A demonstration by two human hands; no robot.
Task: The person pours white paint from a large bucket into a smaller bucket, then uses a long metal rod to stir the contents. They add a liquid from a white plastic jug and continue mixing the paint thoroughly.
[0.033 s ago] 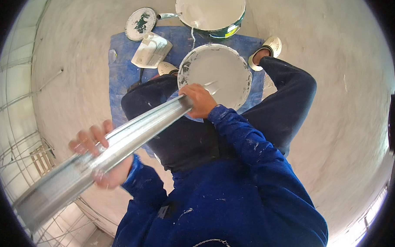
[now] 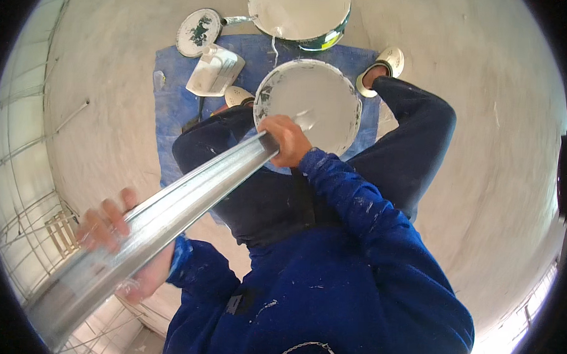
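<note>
A long, silvery metal channel (image 2: 189,192) slants from the lower left up to the middle, over my lap. My left hand (image 2: 122,240) wraps around its lower part, fingers over the upper edge and the rest of the hand beneath, slightly blurred. The upper end of the channel is in my right hand (image 2: 286,141), fingers closed around it. Just past that hand, a pale pointed shape (image 2: 306,120) shows over the bucket; I cannot make out what it is. The round bucket (image 2: 358,117), filled with whitish-grey material, stands between my legs, its rim smeared.
Beyond it stands a larger green tub (image 2: 322,42) of off-white material. A white jug (image 2: 215,71) and a round, green-stained lid (image 2: 198,33) lie to the left. Blue sheeting (image 2: 167,120) covers some of the floor. A wire grid (image 2: 21,180) runs along the left side.
My left hand has slid down and left along the metal channel. My right hand stays at its upper end, and the whole view has shifted slightly.
</note>
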